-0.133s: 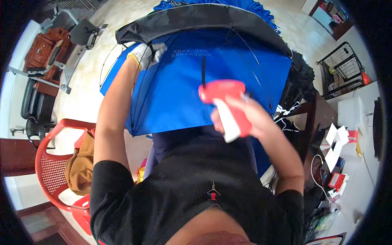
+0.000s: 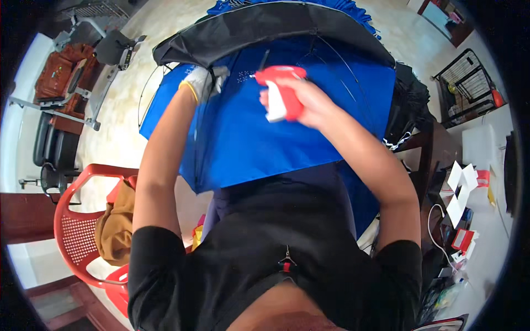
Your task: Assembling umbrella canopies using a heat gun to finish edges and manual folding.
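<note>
An umbrella (image 2: 254, 149) lies spread across my lap with its blue fabric and thin ribs showing; a black panel (image 2: 254, 27) arches over its far side. My left hand (image 2: 204, 85), in a white glove with a yellow cuff, is closed on a rib and the fabric at the umbrella's left. In my bare right hand (image 2: 312, 102) is a red and white tagging gun (image 2: 284, 74), its white trigger towards me. A dark strip rises from the gun's top. The gun is over the blue fabric, close to the gloved hand; its tip is blurred.
More blue fabric (image 2: 353, 16) is heaped behind the umbrella, and black fabric (image 2: 408, 99) lies to its right. A red plastic chair (image 2: 69, 220) with brown cloth (image 2: 116, 226) stands at my left. The desk (image 2: 486, 231) on the right holds small boxes and a white cable.
My right hand has moved the tagging gun away from me and to the left, nearer the gloved hand. My left hand has shifted slightly right, still holding the umbrella.
</note>
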`<state>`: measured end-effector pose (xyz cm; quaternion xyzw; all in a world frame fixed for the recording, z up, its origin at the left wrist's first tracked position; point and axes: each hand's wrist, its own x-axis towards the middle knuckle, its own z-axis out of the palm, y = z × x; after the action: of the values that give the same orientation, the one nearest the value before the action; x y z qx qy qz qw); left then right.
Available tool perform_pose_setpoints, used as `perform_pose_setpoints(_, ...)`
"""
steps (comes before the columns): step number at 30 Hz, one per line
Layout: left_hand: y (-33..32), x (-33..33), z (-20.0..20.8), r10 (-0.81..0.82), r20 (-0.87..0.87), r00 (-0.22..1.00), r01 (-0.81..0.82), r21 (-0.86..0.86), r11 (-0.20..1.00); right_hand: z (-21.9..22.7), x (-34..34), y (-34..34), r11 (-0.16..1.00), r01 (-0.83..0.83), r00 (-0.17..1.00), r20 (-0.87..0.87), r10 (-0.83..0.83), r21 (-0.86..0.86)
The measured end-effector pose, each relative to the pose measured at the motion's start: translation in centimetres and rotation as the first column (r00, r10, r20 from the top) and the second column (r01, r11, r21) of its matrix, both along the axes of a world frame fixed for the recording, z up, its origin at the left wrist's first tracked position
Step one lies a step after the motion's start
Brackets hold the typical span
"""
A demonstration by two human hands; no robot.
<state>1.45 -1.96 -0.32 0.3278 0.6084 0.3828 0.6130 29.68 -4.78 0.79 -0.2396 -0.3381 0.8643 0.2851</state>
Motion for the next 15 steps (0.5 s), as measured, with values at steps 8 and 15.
perform_pose_setpoints(8,-0.7,6.3,-2.7,0.054,-0.284,0.957,-0.023,0.114,0.993,-8.4,-5.4,10.4,0.977,0.145,0.985,-0.069,-0.157,-0.154)
perform_pose_setpoints(15,-0.9,5.6,-3.6,0.19,-0.107,0.976,-0.182,0.077,0.98,-10.7,-6.7,8.3,0.963,0.242,0.967,-0.052,-0.249,-0.117)
